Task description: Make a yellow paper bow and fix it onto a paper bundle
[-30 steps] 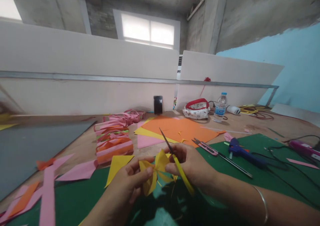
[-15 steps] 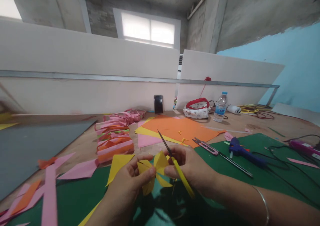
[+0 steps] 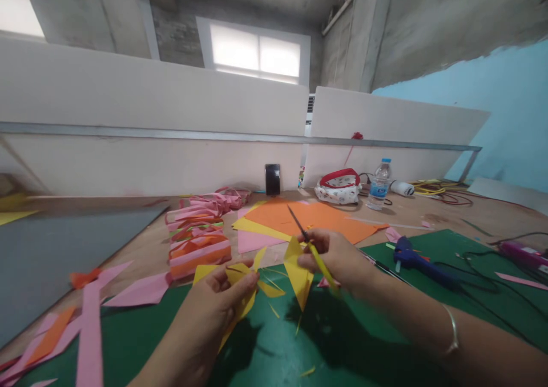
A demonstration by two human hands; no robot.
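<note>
My left hand [image 3: 226,295] pinches a yellow paper cutout [image 3: 269,289] with petal-like points, between thumb and fingers. My right hand [image 3: 331,258] is closed round scissors [image 3: 320,261] with yellow handles, their dark blades pointing up and away to the left. Between the same hand's thumb and fingertips hangs a separate yellow paper piece [image 3: 298,275], pointed at its lower end. The two papers are apart, above a green cutting mat [image 3: 274,364]. Thin yellow scraps [image 3: 308,371] lie on the mat. Part of a yellow sheet [image 3: 202,274] shows behind my left hand.
Orange paper sheets [image 3: 317,218] lie ahead, with pink and orange paper strips [image 3: 199,253] to their left. At right are a blue glue gun [image 3: 422,264], its cords and a partly hidden utility knife. A phone [image 3: 272,180], a pouch [image 3: 338,193] and a bottle [image 3: 379,190] stand behind.
My hands have moved apart. The right one has gone right with the scissors and a yellow piece, away from the cutout in my left hand, which has shifted slightly left.
</note>
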